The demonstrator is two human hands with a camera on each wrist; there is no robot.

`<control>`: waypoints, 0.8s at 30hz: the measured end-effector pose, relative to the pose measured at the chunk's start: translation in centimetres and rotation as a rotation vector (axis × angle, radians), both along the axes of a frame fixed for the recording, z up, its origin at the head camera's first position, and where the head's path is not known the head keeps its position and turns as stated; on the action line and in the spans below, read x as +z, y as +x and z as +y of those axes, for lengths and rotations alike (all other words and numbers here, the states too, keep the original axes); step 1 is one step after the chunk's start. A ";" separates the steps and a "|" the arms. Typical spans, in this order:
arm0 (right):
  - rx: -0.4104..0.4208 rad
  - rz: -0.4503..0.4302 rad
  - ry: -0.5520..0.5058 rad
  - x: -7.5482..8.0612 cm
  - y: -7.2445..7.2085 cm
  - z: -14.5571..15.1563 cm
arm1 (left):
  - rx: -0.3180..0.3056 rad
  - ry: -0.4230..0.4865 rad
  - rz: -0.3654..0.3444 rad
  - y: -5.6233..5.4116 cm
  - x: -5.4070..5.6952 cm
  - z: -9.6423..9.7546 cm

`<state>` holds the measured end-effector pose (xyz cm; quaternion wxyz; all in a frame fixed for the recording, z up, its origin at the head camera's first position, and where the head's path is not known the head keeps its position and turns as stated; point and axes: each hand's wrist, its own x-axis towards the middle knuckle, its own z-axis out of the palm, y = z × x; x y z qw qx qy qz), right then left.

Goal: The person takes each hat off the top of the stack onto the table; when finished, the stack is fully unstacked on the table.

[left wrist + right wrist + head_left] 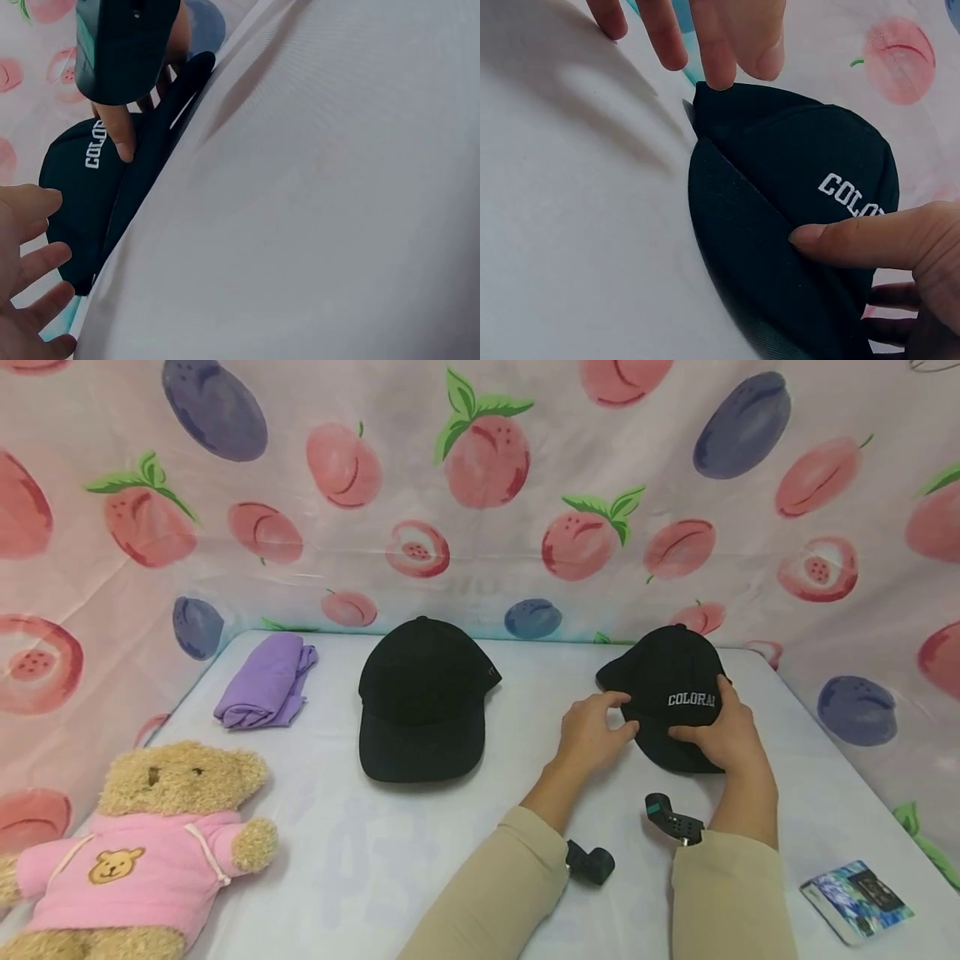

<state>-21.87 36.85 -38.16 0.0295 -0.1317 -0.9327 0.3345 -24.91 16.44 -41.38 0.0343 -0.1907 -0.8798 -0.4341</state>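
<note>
A black baseball cap [660, 672] with white lettering on its front stands at the right of the white table, its brim toward me. My right hand [723, 731] grips its right side, the thumb over the front near the brim seam and the other fingers round the side, partly hidden. At the cap's left edge is my left hand [592, 731], fingers spread and holding nothing; the left wrist view shows these fingers [45, 259] beside the crown. A second, plain black cap [422, 702] sits at the table's middle, brim also toward me.
Folded purple cloth [266, 681] lies at the back left. A teddy bear [142, 860] in a pink hoodie is at the front left. A small blue patterned booklet [857, 902] lies at the front right. Fruit-printed curtain [480, 560] hangs behind the table.
</note>
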 end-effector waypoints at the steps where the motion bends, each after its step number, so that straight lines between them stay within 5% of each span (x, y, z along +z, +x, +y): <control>1: -0.002 0.001 0.000 0.0 0.0 0.0 | 0.000 0.012 -0.005 0.0 0.0 -0.1; 16: -0.147 0.006 -0.035 -0.5 -0.7 -0.8 | -0.004 0.081 -0.136 -0.1 1.2 -2.6; 24: -0.215 -0.014 -0.067 -0.6 -0.2 -0.6 | -0.030 0.043 -0.152 -0.3 1.7 -4.2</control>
